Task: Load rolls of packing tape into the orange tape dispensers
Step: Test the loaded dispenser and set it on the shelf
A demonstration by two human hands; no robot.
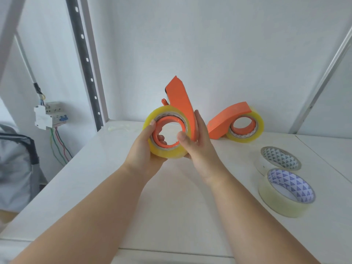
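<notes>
While both hands work above the white table [171,216], a roll of tape sits on the hub of an orange dispenser held in the air.

Nearest, right side: two spare tape rolls lie flat on the table, the clear roll [285,195] closest and the second spare roll [279,159] touching it or just beyond; both show patterned cardboard cores.

Left hand [146,149]: it cups the yellow tape roll [165,134] from the left and below, thumb laid on the roll's face, fingers curled under and through the centre, clamped on roll and hub together.

Right hand [198,147]: thumb pressed on the roll's face by the hub, fingers fairly straight and close together along the dispenser's orange handle [181,105], which stands nearly upright.

Task's thing: the roll is around the held dispenser's round hub, lifted clear of the table, and appears seated or nearly so.

Handling, as a judgement: the roll looks light but firm, its wound edge stiff and its outer face smooth and likely slick; best taken by the rim and the cardboard core, not the sticky end. The plastic hub looks rigid, so a square push should seat it.

Farther back: a loaded dispenser [228,122] rests on the table near the wall, its own tape roll [247,126] already on.

Far left: a breaker box [49,116] with coloured wires.
</notes>
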